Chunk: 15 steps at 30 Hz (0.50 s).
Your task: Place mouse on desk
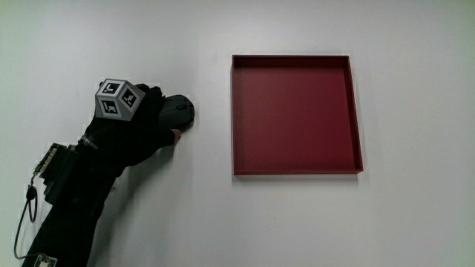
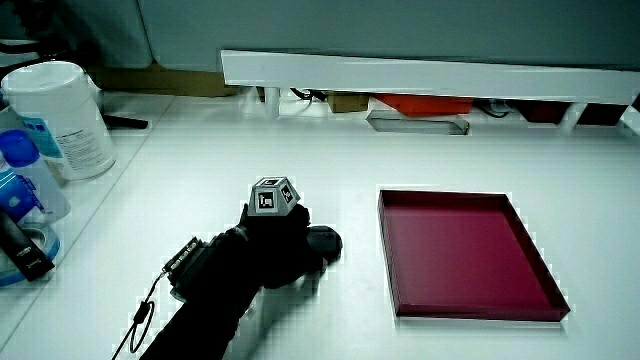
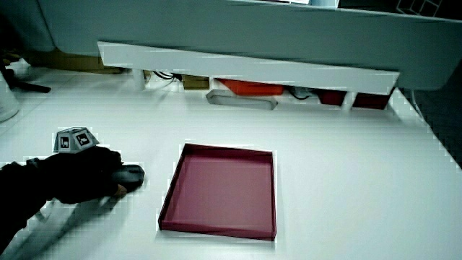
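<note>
A dark grey mouse (image 1: 180, 112) lies on the white desk (image 1: 193, 215) beside the red tray (image 1: 297, 167). The gloved hand (image 1: 141, 122) covers most of it, fingers curled around its body, and only the end nearest the tray shows. In both side views the mouse (image 2: 326, 243) (image 3: 132, 174) pokes out from under the hand (image 2: 270, 245) (image 3: 86, 175) and rests on the desk surface. The patterned cube (image 1: 117, 99) sits on the back of the hand.
The shallow red tray (image 2: 470, 300) (image 3: 216, 225) holds nothing. At the table's edge in a side view stand a white wipes canister (image 2: 60, 115) and blue-capped bottles (image 2: 22, 185). A low white partition (image 2: 420, 72) runs along the table, with clutter under it.
</note>
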Tool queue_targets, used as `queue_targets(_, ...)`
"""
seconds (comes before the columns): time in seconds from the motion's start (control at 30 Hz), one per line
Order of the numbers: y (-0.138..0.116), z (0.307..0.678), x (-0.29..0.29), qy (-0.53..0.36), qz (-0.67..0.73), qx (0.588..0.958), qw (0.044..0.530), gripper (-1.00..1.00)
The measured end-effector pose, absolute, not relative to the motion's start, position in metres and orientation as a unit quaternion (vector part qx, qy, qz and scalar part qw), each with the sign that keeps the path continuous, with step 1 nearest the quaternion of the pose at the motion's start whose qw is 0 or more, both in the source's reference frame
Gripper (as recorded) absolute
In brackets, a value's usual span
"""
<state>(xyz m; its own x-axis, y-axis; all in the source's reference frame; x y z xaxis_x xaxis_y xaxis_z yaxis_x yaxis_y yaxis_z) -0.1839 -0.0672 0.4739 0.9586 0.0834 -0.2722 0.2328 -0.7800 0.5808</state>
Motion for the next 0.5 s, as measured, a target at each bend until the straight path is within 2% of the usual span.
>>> queue_targets(0.23, -0.0662, 0.4748, -0.1822, 0.082, -0.114, 0.936, 0.322, 0.00)
queue_targets(0.5, -0.0655, 0.4759, -0.1841, 0.079, -0.122, 0.934, 0.325, -0.42)
